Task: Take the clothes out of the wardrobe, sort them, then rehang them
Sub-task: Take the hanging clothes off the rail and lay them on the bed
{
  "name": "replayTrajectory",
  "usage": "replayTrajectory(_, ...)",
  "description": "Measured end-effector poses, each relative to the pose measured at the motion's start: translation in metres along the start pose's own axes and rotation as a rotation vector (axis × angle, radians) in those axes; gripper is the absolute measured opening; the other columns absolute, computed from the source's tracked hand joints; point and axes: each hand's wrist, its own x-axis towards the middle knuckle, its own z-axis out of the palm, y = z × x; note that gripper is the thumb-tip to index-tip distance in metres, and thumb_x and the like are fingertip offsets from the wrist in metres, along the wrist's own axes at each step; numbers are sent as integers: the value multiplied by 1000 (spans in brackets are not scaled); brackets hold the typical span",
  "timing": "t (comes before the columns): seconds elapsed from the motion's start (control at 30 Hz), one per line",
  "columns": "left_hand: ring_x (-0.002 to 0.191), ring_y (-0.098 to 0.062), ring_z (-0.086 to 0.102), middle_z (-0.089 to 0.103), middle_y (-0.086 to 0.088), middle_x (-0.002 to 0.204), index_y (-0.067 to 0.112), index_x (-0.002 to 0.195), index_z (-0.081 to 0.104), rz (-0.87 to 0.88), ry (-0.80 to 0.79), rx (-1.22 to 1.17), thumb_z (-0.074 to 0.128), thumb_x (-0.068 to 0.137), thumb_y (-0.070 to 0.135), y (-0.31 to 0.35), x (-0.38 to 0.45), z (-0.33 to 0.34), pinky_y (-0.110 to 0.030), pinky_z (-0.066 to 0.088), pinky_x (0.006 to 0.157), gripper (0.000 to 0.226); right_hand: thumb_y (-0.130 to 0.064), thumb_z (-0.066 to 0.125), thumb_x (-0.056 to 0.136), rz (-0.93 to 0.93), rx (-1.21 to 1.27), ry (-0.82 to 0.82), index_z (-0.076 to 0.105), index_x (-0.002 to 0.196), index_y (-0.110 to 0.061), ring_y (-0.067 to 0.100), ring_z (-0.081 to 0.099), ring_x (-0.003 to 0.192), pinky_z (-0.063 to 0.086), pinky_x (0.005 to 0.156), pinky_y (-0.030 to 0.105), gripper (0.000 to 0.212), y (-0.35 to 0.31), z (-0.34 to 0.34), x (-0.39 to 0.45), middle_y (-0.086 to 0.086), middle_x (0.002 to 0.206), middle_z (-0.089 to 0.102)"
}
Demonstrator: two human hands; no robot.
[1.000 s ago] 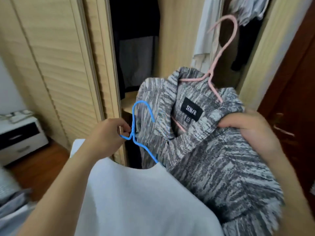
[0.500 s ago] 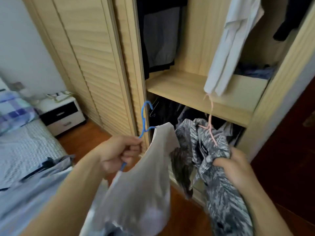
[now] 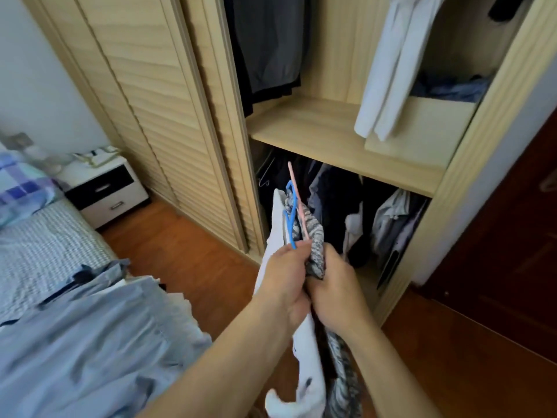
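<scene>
My left hand (image 3: 284, 280) grips a white garment (image 3: 307, 360) at the neck of its blue hanger (image 3: 291, 214). Pressed against it, my right hand (image 3: 336, 289) grips a grey striped shirt (image 3: 316, 247) on a pink hanger (image 3: 297, 199). Both garments hang down together between my forearms, in front of the open wardrobe (image 3: 319, 132). More clothes hang in the wardrobe: dark ones (image 3: 268, 46) upper left, a white one (image 3: 388, 70) upper right, and several dark and grey ones (image 3: 355, 212) below the shelf.
A bed (image 3: 39, 245) at left carries a heap of pale blue clothes (image 3: 90, 336). A white nightstand (image 3: 102, 191) stands beside the slatted sliding wardrobe door (image 3: 144, 95). The floor (image 3: 180, 251) is wood. A dark brown door (image 3: 506, 254) is at right.
My hands have come together, so the two hung garments now sit side by side in one bunch. The view has tilted down, showing more of the bed and lower wardrobe.
</scene>
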Motion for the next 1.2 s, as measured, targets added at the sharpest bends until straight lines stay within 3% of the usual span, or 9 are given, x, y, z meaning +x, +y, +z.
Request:
replayTrajectory(0.1,110,-31,69,72,-22,115,-3,123,66,-18,62,-125,55,99,6,-17,9,-8,-45,50,106,27,-17,57,81,-23,-5,-70,55,129,-32,13,63,108,53,91,35,50,12,3,1,-9,116,68)
replayTrajectory(0.23,100,-24,65,69,-10,98,9,120,57,-59,-55,-214,59,97,12,-11,12,-30,-41,50,106,23,1,57,89,-25,159,-28,60,124,-33,-5,62,103,47,81,12,49,22,10,-8,-21,109,68)
replayTrajectory(0.33,109,-27,63,72,-11,117,6,128,53,-82,-11,-158,49,106,22,-13,14,-48,-51,48,107,27,4,58,87,-3,240,49,64,115,-33,-3,66,90,48,71,11,47,27,13,-10,-19,100,71)
replayTrajectory(0.43,97,-17,72,74,-4,118,9,129,55,-108,65,-53,45,108,27,-9,10,-66,-36,52,87,30,4,59,86,-9,211,3,66,111,-32,-1,64,76,48,63,14,45,25,18,-9,-16,92,71)
replayTrajectory(0.5,101,-25,68,71,-9,117,4,129,62,-99,25,-61,52,103,26,0,5,-73,-39,52,94,35,3,59,86,-12,161,-67,67,108,-30,0,64,73,47,61,14,41,23,27,-10,-16,87,71)
replayTrajectory(0.7,101,-36,70,68,-26,111,-2,123,54,26,217,-26,60,97,5,-3,-8,-79,-48,58,92,27,-6,66,87,10,148,-159,65,110,-39,0,65,100,56,89,30,40,27,66,-16,-19,100,69)
replayTrajectory(0.9,73,-28,67,67,-20,89,0,114,60,-15,363,-82,56,99,11,9,23,-77,-35,56,65,19,-6,59,79,-35,172,-218,59,109,-47,8,66,97,55,82,36,50,32,68,-12,-12,103,68)
replayTrajectory(1.07,64,-22,56,57,-14,78,5,98,62,-32,320,-82,41,101,4,22,37,-69,-29,48,58,22,-1,63,87,-55,178,-352,44,125,-55,-12,53,115,45,86,7,69,28,53,-22,-27,124,55)
replayTrajectory(1.2,53,-17,45,45,-6,68,13,91,53,-7,249,-80,33,98,-8,45,25,-72,-22,40,47,30,-4,57,82,-6,-19,-405,52,83,-52,6,50,61,39,60,26,48,11,55,-24,-14,71,54)
